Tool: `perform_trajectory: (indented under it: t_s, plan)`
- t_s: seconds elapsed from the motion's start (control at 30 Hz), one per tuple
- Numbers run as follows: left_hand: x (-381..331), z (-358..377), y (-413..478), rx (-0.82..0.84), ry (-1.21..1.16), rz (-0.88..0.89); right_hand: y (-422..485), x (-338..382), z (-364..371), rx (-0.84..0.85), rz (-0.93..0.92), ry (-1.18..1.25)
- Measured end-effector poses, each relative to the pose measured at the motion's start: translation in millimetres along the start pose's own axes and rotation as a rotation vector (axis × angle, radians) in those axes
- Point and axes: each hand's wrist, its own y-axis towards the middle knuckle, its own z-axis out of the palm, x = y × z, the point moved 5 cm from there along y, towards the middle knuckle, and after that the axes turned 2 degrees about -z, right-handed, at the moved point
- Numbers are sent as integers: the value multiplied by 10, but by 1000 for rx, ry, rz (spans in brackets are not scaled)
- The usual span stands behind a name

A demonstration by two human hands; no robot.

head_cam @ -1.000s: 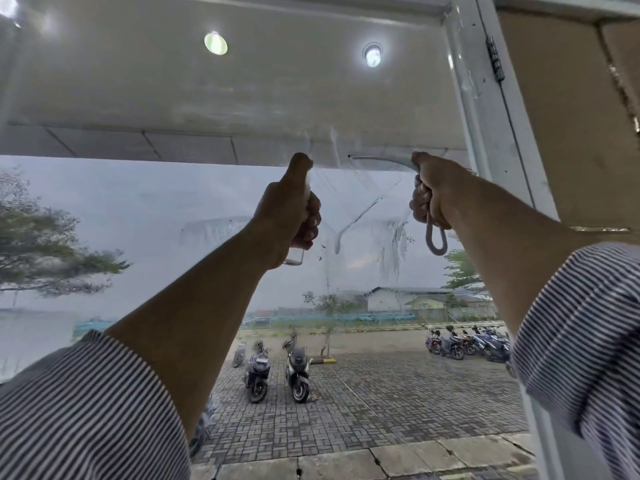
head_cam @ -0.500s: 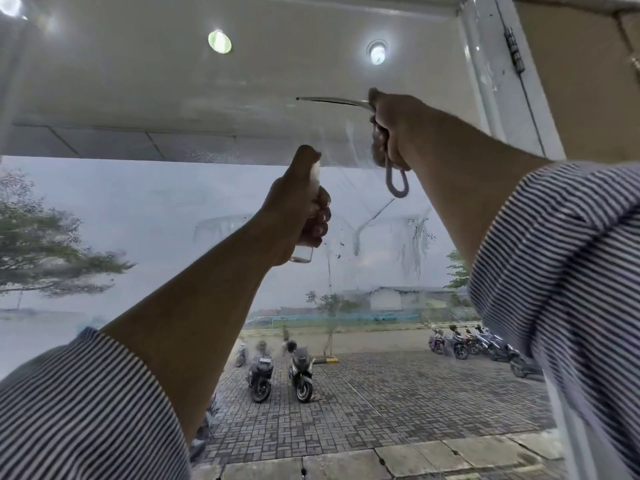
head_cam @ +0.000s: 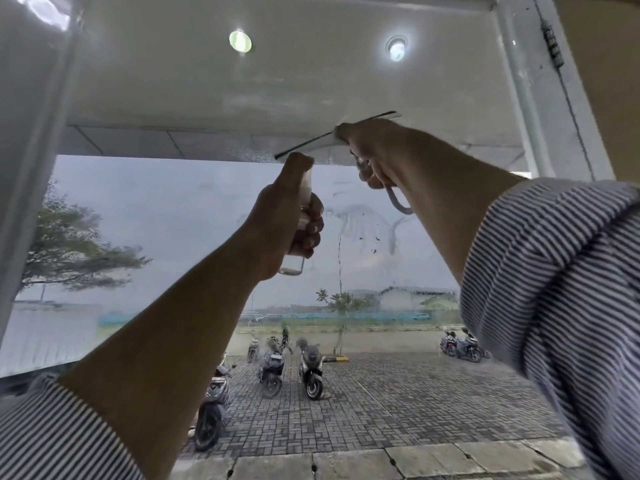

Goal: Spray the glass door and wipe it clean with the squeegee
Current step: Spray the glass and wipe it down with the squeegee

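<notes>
The glass door stands right in front of the person and fills the view, with wet streaks running down its upper middle. A second ago the squeegee sat level with those streaks. The right hand, fingers curled round the handle, has since carried it above them and slanted the blade, left end lower. The left hand has barely moved, fingers wrapped round the spray bottle, one finger up on its top. A downward pull through the wet patch looks ready to begin.
</notes>
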Motion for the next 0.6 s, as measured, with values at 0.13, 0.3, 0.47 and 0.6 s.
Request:
perform_trajectory:
  t_s: [0.13,0.3,0.47,0.6]
  plan:
    - [59,75,-3,2,-20,-19,73,-157,-47,36,30,-285]
    - [145,151,30,-1,-10,-46,125,-363,-360,53,-62,-425]
    - [158,109,14,-31,-12,-65,153,-416,-612,58,-71,-587]
    - [152,-3,-51,-57,-6,-70,172,-405,-738,55,-242,-567]
